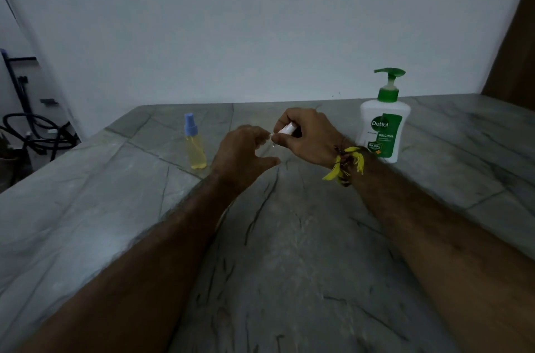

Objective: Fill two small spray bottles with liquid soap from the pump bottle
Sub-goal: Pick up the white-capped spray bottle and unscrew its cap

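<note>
Spray bottles come first in this scene, though only one stands plainly on the grey stone table (86,208): a small spray bottle (195,144) with a pale blue cap and yellowish liquid, upright, left of centre toward the far edge. Further left, off the table's edge and in deep shadow, black hoses (31,132) coil on the floor below a dark metal frame (20,83) against the wall.

Just right of the blue-capped bottle is the left hand (246,153), its back to the camera, fingers curled forward and thumb spread toward the right. A faint clear shape shows between its fingers and thumb, too dim to tell whether it is the second bottle or whether the hand actually grips it. Its fingertips almost meet those of the right hand (307,135), which pinches a small white spray cap (286,129) between thumb and curled fingers, the cap tilted with its lower end toward the left hand. A yellow thread bracelet (347,163) with dark beads and loose tassels is tied round the right wrist. Both bare forearms stretch from the near edge across the tabletop and cover much of its middle.

Right of the hands, near the far edge, stands the pump bottle (383,121), white with a green pump head whose nozzle points left. Its green label reads "Dettol", "ORIGINAL" and "99.9%"; the smaller print is unreadable. The right wrist and bracelet overlap its lower left corner. A brown panel (515,63) fills the far right corner, with a plain pale wall (231,19) behind the table.
</note>
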